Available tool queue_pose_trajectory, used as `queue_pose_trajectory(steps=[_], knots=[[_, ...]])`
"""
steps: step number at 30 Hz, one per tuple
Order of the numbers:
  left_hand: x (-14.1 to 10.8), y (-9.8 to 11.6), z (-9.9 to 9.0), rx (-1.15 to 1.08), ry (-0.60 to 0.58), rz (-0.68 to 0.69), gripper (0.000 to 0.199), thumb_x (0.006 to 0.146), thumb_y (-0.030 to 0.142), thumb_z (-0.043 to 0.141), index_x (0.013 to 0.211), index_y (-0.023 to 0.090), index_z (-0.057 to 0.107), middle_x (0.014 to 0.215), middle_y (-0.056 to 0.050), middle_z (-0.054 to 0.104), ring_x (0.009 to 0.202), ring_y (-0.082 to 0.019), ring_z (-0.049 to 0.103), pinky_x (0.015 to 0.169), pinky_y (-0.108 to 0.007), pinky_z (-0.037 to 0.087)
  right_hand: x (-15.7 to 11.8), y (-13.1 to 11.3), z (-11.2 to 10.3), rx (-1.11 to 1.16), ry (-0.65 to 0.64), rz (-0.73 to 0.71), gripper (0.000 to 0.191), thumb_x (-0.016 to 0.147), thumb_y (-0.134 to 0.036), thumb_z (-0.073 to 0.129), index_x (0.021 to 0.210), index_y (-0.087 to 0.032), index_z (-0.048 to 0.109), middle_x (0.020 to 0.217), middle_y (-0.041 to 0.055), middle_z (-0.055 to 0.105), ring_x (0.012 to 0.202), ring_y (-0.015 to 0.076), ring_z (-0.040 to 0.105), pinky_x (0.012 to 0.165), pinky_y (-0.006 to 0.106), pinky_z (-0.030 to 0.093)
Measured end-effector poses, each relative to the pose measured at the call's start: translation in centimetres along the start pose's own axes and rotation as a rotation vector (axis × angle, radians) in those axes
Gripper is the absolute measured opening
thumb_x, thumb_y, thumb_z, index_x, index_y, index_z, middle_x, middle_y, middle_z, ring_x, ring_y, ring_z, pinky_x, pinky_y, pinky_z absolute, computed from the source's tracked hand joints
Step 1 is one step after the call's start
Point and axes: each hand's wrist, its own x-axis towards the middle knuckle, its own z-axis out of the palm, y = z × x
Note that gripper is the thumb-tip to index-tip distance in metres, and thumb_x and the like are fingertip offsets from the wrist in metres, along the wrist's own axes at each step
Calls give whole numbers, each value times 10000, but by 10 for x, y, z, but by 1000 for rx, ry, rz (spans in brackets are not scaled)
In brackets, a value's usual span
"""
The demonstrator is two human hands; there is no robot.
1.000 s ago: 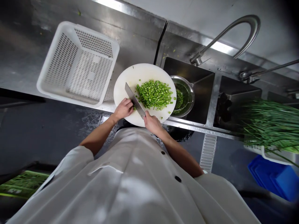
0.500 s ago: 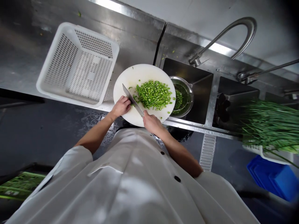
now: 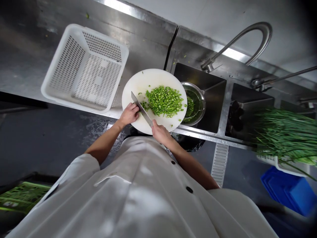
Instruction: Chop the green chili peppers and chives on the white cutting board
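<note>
A round white cutting board lies on the steel counter's front edge, partly over the sink. A heap of chopped green pieces covers its right half. My right hand grips the handle of a cleaver, whose blade lies slanted across the board just left of the heap. My left hand rests curled on the board against the blade's left side; whether it holds any greens is hidden.
A white perforated basket stands to the left on the counter. A metal bowl with green pieces sits in the sink, under a curved faucet. Long green stalks fill a tray at right, above blue crates.
The cleaver has shifted a little to the left across the board, away from the heap's middle, and my left hand has backed off with it. The heap is much the same.
</note>
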Motion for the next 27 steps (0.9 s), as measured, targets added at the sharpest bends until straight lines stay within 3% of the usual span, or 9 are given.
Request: queue_pose_trajectory(steps=[6,11,16,21,27], knots=[[-7,0,-3,-28,90,-72,117,770,158,599,869,214,573,924,-105,554,922,-294,527,827,-472,505,-10,2,-3,0,19,-19,399,1095,-317,301,1460,-160,335,1049,180,738,963,314,728,781,350,495],[-10,-3,0,-13,64,-72,102,822,137,544,774,227,544,809,-76,523,821,-262,508,783,-445,497,-10,3,6,16,-19,-12,362,1091,-287,309,1426,-166,374,1083,165,742,994,304,727,803,343,496],[-20,0,-2,-9,138,-77,29,854,199,557,854,209,585,900,-102,570,895,-270,522,816,-437,512,-12,6,10,-22,-6,-3,383,1096,-318,296,1447,-178,353,1051,168,741,965,310,731,803,355,502],[-29,2,-2,25,37,-54,56,852,193,554,821,213,596,865,-94,577,848,-261,510,819,-437,503,-15,11,12,-15,-39,-52,342,1091,-297,297,1390,-168,403,1054,164,743,971,312,729,804,358,503],[-35,5,0,-26,78,-113,77,873,218,553,828,215,615,890,-95,584,878,-260,526,836,-440,495,-18,16,13,-49,-26,-50,352,1096,-323,291,1406,-184,383,1015,153,743,933,310,735,792,354,498]])
